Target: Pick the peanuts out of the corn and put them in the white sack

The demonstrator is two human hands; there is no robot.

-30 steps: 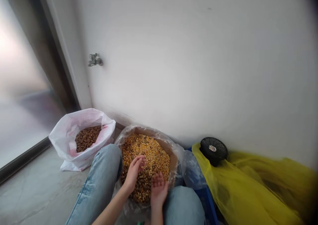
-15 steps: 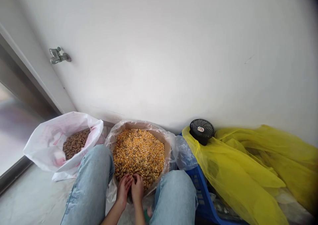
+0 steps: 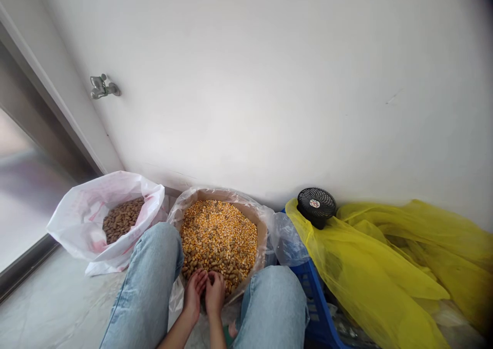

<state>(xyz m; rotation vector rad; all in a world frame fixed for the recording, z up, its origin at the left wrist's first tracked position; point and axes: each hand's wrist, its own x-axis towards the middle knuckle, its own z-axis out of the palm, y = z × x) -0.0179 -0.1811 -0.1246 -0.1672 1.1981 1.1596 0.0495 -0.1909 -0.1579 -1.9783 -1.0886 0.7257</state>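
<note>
Between my knees stands a clear plastic bag (image 3: pixel 264 220) filled with yellow corn kernels (image 3: pixel 219 223). Brown oblong pieces, like unshelled peanuts (image 3: pixel 231 273), lie mixed in, thickest at the near side. My left hand (image 3: pixel 194 293) is at the bag's near edge, palm turned partly up, fingers stretched and lightly curved. Close beside it, my right hand (image 3: pixel 214 293) has its fingers curled and pinched together. What the right fingers hold, if anything, is too small and hidden to name. Both hands meet near the fingertips, over the brown pieces.
To the left, a white plastic bag (image 3: pixel 69 220) holds brown nut-like pieces (image 3: pixel 123 219). At the right stand a blue crate (image 3: pixel 314 308), yellow netting (image 3: pixel 370 256) and a small black fan (image 3: pixel 316 205). A metal tap (image 3: pixel 105 87) juts from the white wall (image 3: pixel 246 81).
The view has turned slightly, so the surroundings sit a little farther right. My hands stay at the bag's near edge, with the right fingers drawn slightly closer together.
</note>
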